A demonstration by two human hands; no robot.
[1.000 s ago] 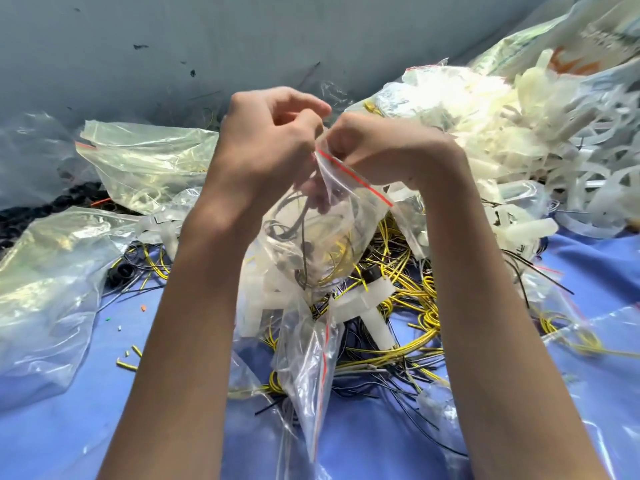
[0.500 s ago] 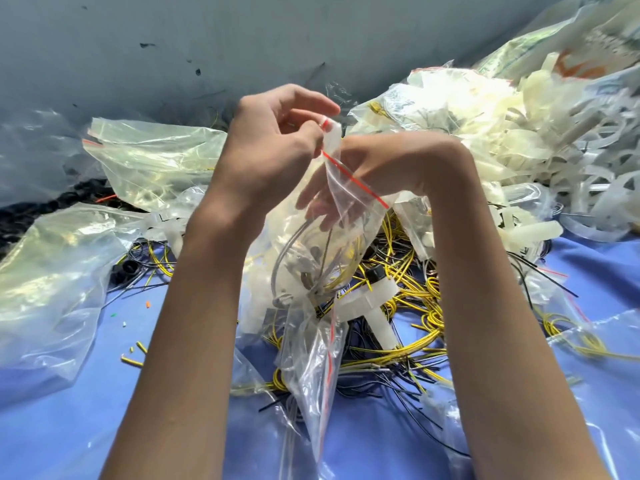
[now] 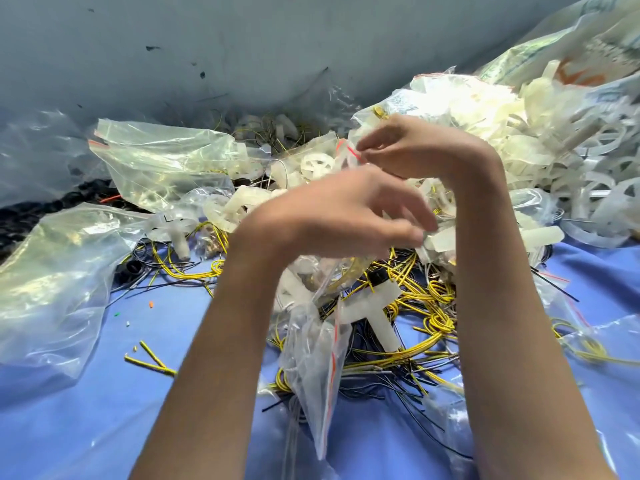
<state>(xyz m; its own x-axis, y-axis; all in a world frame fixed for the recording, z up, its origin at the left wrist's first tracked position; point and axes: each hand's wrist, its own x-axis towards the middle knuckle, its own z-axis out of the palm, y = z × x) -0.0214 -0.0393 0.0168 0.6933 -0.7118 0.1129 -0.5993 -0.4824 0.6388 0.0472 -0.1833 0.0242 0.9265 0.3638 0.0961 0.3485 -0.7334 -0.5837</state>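
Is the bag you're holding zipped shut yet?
Cannot tell. The right hand pinches the bag at one end of its red zip strip; the blurred left hand hides the rest.

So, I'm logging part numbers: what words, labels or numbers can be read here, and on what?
None can be read.
On the large bag at the back: orange mark and faint grey print, too blurred.
On the zip bag the right hand pinches: only a red seal stripe.
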